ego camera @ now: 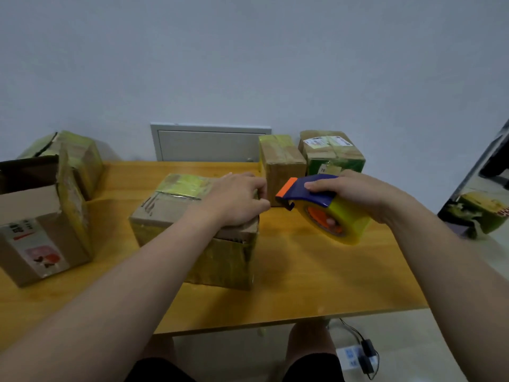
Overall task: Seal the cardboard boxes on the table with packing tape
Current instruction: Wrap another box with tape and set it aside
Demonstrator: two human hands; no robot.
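Both hands are at work. The left hand's (237,201) fingers (259,188) are bent down over the far right top edge of the middle box (176,216), palm flat on its lid. Whether they also pinch a loose tape end I cannot tell. The right hand's (358,194) fingers (316,186) are clamped over the blue tape dispenser (303,200), held in the air just right of that box, its orange cutter end (286,187) turned toward the left hand. The yellowish tape roll (352,226) hangs below the palm.

The middle box sits near the centre of the wooden table (303,271). Yellow-green tape already crosses the far part of its top, but the near flap edge looks raised, so I judge this box half sealed and currently being taped.

Farther out, the two small boxes at the far right, the plain brown box (281,166) and the green-printed box (333,153), look wrapped and done. The far-left box (77,158) also carries tape, though a dark gap shows at its top. The open box (41,238) at near left stands with flaps up, untouched, and is clearly still to be sealed.
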